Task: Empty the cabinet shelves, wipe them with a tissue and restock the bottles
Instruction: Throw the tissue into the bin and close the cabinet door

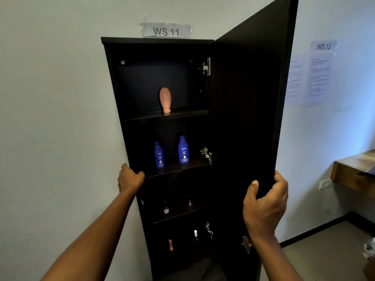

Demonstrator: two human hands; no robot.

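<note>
A tall black cabinet point(113, 82) hangs on the wall with its door point(249, 118) swung open to the right. A peach bottle point(165, 100) stands upside down on the top shelf. Two blue bottles point(159, 155) point(183, 150) stand on the second shelf. Small dark bottles point(166, 208) sit on the third shelf, and an orange one point(170, 245) and a white-capped one point(195, 234) are on the lowest. My left hand point(129, 177) grips the cabinet's left front edge. My right hand point(265, 203) grips the door's outer edge.
Paper labels reading WS 11 point(166, 31) and WS 12 point(323, 46) are taped to the wall, with printed sheets point(316, 80) below the second. A wooden counter point(355, 171) juts out at the right. The floor lies below at the lower right.
</note>
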